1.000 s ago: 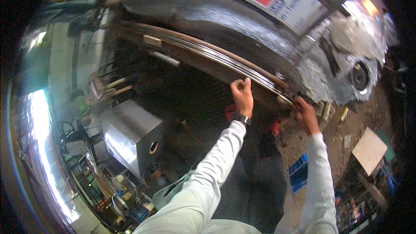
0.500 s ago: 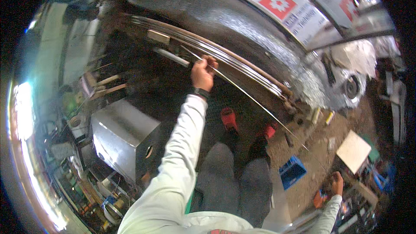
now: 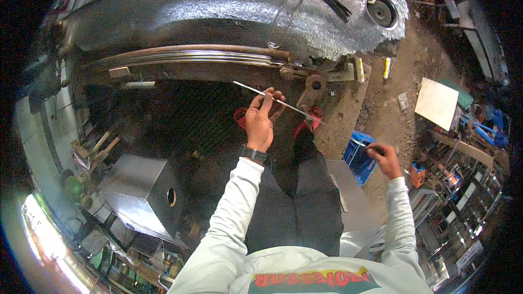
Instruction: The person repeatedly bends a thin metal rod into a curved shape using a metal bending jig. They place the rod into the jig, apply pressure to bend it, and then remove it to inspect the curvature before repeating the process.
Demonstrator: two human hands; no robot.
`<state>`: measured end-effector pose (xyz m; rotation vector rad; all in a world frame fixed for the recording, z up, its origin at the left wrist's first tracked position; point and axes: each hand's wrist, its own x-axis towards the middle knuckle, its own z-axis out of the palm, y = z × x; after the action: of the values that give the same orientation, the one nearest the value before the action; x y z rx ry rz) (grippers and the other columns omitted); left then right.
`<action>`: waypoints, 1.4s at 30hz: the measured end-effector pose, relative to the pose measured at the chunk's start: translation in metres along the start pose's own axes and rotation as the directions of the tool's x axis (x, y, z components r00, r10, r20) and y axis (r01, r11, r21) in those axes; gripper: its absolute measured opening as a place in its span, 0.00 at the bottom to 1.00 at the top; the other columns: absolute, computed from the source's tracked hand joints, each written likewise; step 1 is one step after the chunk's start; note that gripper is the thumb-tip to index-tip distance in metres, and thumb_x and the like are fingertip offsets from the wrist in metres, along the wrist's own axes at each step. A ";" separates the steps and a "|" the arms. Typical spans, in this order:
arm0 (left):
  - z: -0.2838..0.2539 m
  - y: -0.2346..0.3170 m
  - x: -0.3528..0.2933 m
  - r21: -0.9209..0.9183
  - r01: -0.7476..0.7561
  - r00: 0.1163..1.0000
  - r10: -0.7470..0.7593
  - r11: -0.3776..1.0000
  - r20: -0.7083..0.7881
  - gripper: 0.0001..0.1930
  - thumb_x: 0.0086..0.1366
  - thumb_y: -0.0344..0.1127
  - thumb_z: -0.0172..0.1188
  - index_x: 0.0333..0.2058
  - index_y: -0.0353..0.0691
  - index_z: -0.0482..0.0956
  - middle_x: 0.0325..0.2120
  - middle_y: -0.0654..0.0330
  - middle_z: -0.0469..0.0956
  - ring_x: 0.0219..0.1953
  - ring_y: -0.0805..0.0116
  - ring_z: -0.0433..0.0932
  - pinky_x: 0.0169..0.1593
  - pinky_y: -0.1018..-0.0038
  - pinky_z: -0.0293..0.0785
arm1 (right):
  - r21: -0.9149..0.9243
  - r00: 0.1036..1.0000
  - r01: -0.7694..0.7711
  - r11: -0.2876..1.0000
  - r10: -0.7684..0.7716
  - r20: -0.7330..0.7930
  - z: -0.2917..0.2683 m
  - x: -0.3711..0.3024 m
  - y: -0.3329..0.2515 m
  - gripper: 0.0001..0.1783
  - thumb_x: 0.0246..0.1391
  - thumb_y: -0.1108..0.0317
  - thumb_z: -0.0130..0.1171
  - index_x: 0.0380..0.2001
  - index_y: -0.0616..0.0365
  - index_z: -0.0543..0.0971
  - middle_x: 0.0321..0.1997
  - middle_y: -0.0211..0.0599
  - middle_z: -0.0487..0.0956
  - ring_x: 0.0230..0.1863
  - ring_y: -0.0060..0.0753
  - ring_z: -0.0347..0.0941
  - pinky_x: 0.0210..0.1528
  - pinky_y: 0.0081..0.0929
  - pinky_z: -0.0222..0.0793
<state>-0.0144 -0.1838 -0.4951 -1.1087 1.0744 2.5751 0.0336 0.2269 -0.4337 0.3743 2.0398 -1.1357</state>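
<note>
My left hand [image 3: 262, 120] pinches a thin, light metal rod [image 3: 298, 110] between thumb and fingers, near its far left end. The rod slants down to the right over my lap and grows faint above the brown ground. A pale stretch of what looks like the same rod reaches my right hand [image 3: 384, 159], whose fingers are closed around it. That hand is beside a blue plastic crate [image 3: 366, 170] on the ground. Beyond my left hand, several long shiny rods [image 3: 201, 57] lie alongside a rusty pipe [image 3: 180, 49].
A box-shaped sheet-metal housing [image 3: 133, 185] with a round hole stands at left. A foil-like silver sheet [image 3: 348, 32] spreads at the far right. Right of the crate are a pale square board [image 3: 437, 103] and an orange tool [image 3: 417, 174]. My red shoes [image 3: 309, 122] are beneath the rod.
My view has turned, shifting the surroundings. Both hands still hold the rod and are closer together in view; my right hand is now beside the blue crate.
</note>
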 end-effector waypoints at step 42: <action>0.138 -0.181 0.026 0.821 -0.413 0.893 0.353 0.394 0.279 0.22 0.77 0.50 0.47 0.38 0.37 0.81 0.41 0.48 0.75 0.52 0.51 0.73 0.55 0.61 0.69 | -0.212 0.979 0.203 0.956 -0.200 0.035 -0.139 0.216 0.120 0.12 0.55 0.75 0.62 0.43 0.63 0.85 0.38 0.36 0.81 0.45 0.30 0.77 0.51 0.26 0.70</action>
<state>-0.0440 0.0372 -0.5484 -0.5011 2.4523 1.7045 -0.1089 0.3858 -0.6201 0.0515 2.2013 -1.0181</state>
